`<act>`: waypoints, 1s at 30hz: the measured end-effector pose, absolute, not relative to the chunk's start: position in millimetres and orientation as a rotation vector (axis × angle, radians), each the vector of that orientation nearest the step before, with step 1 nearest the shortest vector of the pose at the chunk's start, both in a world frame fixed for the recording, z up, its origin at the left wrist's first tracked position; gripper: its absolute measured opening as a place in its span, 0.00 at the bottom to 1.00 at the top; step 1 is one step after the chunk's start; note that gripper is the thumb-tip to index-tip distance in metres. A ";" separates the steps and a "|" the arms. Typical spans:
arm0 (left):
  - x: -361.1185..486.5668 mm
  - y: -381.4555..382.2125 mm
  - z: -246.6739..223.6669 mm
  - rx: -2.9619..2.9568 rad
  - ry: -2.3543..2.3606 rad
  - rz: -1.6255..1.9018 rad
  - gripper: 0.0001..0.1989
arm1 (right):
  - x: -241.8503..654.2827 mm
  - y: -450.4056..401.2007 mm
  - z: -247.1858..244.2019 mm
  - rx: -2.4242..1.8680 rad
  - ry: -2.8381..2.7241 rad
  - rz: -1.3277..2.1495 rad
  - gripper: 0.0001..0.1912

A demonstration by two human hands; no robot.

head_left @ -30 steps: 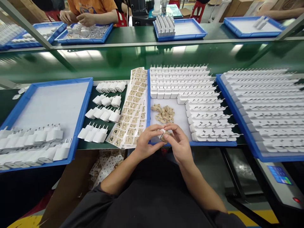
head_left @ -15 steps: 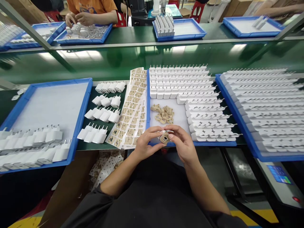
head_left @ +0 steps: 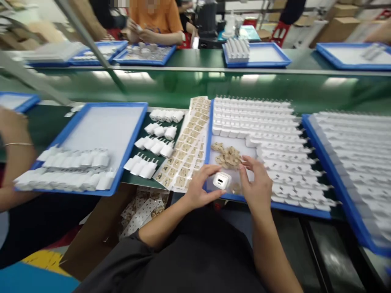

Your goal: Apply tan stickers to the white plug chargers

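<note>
My left hand (head_left: 204, 183) grips a white plug charger (head_left: 221, 180) between thumb and fingers, its flat face with a dark USB slot turned toward me. Off to its right, my right hand (head_left: 255, 179) has its thumb and forefinger slightly apart at the edge of a heap of tan cut-out pieces (head_left: 227, 155), and I see nothing held in it. A blurred tan piece (head_left: 235, 188) shows low between the hands, over the blue-rimmed tray (head_left: 208, 152). Rows of white chargers (head_left: 253, 118) fill the back and right of this tray.
Left of the tray lie sheets of tan stickers (head_left: 186, 152) and several groups of loose chargers (head_left: 155, 145). Another blue tray (head_left: 114, 106) with chargers stands farther left, beside a co-worker's arm (head_left: 18, 138). A full tray (head_left: 351, 162) is at right. A person in orange (head_left: 155, 20) works opposite.
The tan piece on the charger's face is off, and the white face shows. My right hand has left the charger and moved right, toward the heap. The view has swung left.
</note>
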State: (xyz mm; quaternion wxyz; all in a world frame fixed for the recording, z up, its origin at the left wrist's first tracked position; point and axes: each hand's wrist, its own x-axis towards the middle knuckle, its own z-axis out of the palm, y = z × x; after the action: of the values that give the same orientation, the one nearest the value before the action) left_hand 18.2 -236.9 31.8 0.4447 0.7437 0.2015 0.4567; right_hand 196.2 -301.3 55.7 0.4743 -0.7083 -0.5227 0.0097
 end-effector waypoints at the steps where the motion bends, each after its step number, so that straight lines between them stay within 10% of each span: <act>1: 15.2 -236.9 38.9 1.901 0.522 1.172 0.29 | 198.4 -295.7 51.8 -1.772 -1.362 -0.061 0.14; 11: -121.5 -185.5 98.2 2.147 1.442 1.393 0.19 | 206.6 -291.3 38.6 -1.674 -1.542 -0.147 0.16; 17: -208.9 -132.1 103.0 1.973 2.339 0.621 0.16 | 207.1 -291.2 39.1 -1.644 -1.582 -0.101 0.18; 30: -233.5 -123.4 88.5 2.024 2.283 0.151 0.14 | 208.7 -293.0 34.9 -1.603 -1.608 -0.070 0.16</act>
State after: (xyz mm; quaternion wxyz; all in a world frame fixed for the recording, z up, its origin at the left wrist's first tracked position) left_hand -233.5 -123.4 88.5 0.0434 0.6619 0.7467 0.0495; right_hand 208.7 -293.0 34.9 0.4213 -0.6399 -0.6420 -0.0281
